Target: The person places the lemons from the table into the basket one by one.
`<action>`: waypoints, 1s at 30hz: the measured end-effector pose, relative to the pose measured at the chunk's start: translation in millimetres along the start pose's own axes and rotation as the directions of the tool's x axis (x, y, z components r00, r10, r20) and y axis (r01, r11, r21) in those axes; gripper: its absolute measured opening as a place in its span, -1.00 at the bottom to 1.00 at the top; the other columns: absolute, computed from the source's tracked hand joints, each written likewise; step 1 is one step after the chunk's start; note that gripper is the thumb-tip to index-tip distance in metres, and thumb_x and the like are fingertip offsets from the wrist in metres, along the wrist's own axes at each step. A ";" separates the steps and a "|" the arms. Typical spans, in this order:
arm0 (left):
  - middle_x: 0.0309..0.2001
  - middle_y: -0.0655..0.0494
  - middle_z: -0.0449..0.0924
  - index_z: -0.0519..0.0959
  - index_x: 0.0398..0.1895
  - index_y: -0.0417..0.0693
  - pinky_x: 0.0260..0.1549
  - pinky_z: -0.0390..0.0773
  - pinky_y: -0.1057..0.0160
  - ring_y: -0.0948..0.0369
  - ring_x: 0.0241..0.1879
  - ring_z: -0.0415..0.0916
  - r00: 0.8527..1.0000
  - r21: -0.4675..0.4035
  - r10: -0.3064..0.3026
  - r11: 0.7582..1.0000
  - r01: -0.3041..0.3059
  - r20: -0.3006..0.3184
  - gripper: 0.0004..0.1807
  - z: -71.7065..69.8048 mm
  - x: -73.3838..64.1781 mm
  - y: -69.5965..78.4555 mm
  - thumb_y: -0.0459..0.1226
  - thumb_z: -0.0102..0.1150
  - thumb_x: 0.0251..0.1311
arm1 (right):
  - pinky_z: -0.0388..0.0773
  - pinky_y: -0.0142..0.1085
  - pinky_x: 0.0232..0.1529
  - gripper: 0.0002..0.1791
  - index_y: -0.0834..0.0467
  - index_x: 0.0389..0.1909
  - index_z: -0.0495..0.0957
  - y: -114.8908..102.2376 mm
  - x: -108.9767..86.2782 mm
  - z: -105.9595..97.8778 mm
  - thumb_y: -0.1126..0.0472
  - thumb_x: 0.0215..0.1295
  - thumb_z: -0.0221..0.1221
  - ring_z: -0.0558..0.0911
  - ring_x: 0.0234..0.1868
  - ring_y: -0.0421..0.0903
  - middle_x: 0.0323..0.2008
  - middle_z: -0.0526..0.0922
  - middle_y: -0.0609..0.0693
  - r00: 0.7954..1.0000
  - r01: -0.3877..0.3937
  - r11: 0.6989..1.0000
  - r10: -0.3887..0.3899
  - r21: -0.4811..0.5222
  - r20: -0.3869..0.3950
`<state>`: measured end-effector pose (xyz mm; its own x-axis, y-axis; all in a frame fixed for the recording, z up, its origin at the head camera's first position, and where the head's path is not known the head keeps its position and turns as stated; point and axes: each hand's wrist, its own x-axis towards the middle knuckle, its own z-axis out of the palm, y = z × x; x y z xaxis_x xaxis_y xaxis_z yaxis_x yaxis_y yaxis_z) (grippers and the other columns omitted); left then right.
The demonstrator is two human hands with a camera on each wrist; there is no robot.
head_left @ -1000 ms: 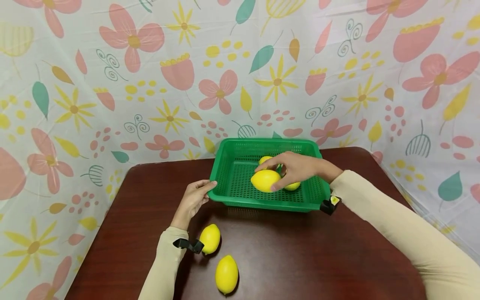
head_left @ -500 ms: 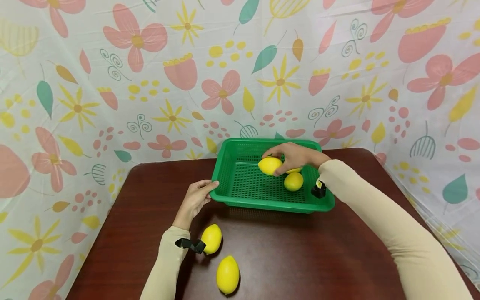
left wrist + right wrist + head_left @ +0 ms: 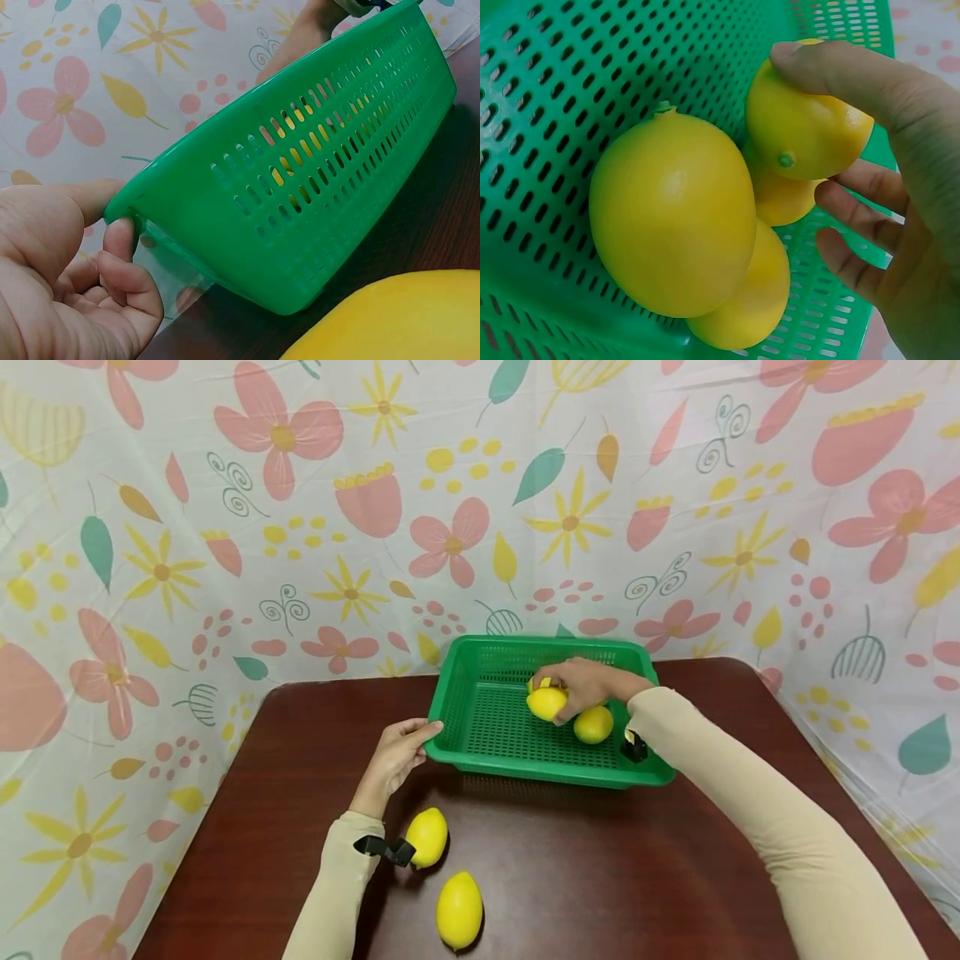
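My right hand is inside the green plastic basket, its thumb and fingers round a yellow lemon. In the right wrist view, the gripped lemon overlaps another lemon beneath it. A large-looking lemon lies nearest that camera, with one more lemon partly hidden behind it. My left hand pinches the basket's left rim near the front corner, thumb on top and fingers curled below, as the left wrist view of the rim shows.
On the dark wooden table lie two loose lemons: one lemon beside the left wrist strap, another lemon nearer the front. A flowered cloth hangs right behind the basket.
My right hand, gripping the lemon, has moved toward the back of the basket and then dipped lower among the other lemons. The left hand keeps its hold on the rim.
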<state>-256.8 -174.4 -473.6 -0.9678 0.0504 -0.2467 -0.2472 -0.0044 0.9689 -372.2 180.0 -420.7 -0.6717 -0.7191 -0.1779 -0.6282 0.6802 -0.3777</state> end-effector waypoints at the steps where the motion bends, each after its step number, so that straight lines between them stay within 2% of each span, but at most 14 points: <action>1: -0.27 0.14 0.49 0.55 0.24 -0.21 -0.47 0.46 0.41 0.33 -0.55 0.34 1.000 -0.003 0.002 1.000 -0.002 0.000 -0.48 0.3 0.0 -0.1 -0.12 0.37 0.33 | 0.60 -0.07 -0.13 -0.31 -0.06 0.26 0.50 0.3 0.5 0.9 -0.01 0.10 0.53 0.65 -0.02 0.04 0.06 0.66 0.12 1.000 -0.009 1.000 0.009 -0.002 0.006; 5: -0.23 0.13 0.50 0.55 0.24 -0.21 -0.46 0.47 0.41 0.33 -0.54 0.34 1.000 -0.004 0.004 1.000 -0.004 0.007 -0.47 2.1 -0.4 -0.8 -0.12 0.38 0.32 | 0.59 -0.06 -0.15 -0.32 -0.07 0.24 0.51 -0.4 1.0 4.4 -0.03 0.09 0.53 0.64 -0.01 0.05 0.07 0.65 0.13 0.999 -0.032 0.999 0.033 -0.036 0.030; 9: -0.21 0.13 0.51 0.54 0.25 -0.22 -0.46 0.47 0.41 0.33 -0.54 0.34 1.000 -0.002 -0.001 1.000 0.001 0.006 -0.45 2.6 -0.7 -1.4 -0.11 0.39 0.31 | 0.59 -0.10 -0.19 -0.32 -0.04 0.24 0.52 -1.8 2.2 7.2 -0.06 0.09 0.52 0.63 -0.09 0.01 0.01 0.66 0.10 0.997 -0.033 0.996 0.038 -0.079 0.063; 14: -0.23 0.14 0.51 0.55 0.22 -0.23 -0.46 0.47 0.42 0.32 -0.55 0.34 1.000 -0.010 0.003 1.000 -0.003 -0.006 -0.48 1.2 -0.7 -0.1 -0.12 0.38 0.32 | 0.61 -0.05 -0.11 -0.29 0.01 0.26 0.52 -4.4 2.9 4.4 -0.13 0.12 0.50 0.63 -0.06 0.02 -0.01 0.65 0.06 0.997 -0.032 0.995 0.039 -0.092 0.071; 17: -0.27 0.17 0.50 0.56 0.19 -0.23 -0.46 0.47 0.42 0.33 -0.56 0.34 1.000 -0.014 0.005 1.000 -0.005 -0.005 -0.50 0.5 -0.3 0.6 -0.12 0.38 0.32 | 0.60 0.01 -0.03 -0.28 0.01 0.27 0.52 -9.4 -1.6 -2.1 -0.19 0.15 0.47 0.62 0.03 0.06 0.05 0.64 0.07 0.999 -0.038 0.995 0.041 -0.088 0.027; 22: -0.30 0.18 0.49 0.54 0.21 -0.26 -0.47 0.45 0.43 0.35 -0.56 0.33 1.000 -0.013 -0.001 1.000 0.001 0.006 -0.48 -0.3 0.0 0.9 -0.12 0.38 0.32 | 0.57 0.10 0.04 -0.38 0.06 0.25 0.57 -21.2 -14.5 -14.7 -0.20 0.30 0.35 0.62 0.08 0.13 0.08 0.66 0.12 0.995 -0.012 0.999 0.007 -0.051 -0.101; 26: -0.26 0.18 0.48 0.52 0.24 -0.25 -0.46 0.45 0.43 0.35 -0.55 0.32 1.000 -0.006 -0.006 1.000 0.006 0.013 -0.46 -0.6 -0.6 1.2 -0.13 0.38 0.33 | 0.56 0.12 0.07 -0.41 0.08 0.23 0.60 -31.6 -25.6 -21.8 -0.23 0.37 0.27 0.64 0.10 0.13 0.07 0.69 0.12 0.981 0.007 1.000 -0.011 -0.017 -0.195; 30: -0.25 0.18 0.49 0.53 0.24 -0.24 -0.46 0.46 0.43 0.35 -0.54 0.33 1.000 -0.006 -0.005 1.000 0.005 0.010 -0.47 -0.2 -1.1 2.9 -0.13 0.38 0.33 | 0.56 0.10 0.07 -0.43 0.05 0.22 0.60 -43.0 -37.6 -24.1 -0.23 0.36 0.27 0.65 0.09 0.12 0.05 0.70 0.07 0.960 -0.032 0.999 0.037 0.021 -0.276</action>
<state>-256.4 -174.6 -470.5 -0.9660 0.0608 -0.2512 -0.2522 -0.0097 0.9676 -329.4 181.3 -375.8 -0.7766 -0.6266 0.0659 -0.5980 0.7000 -0.3903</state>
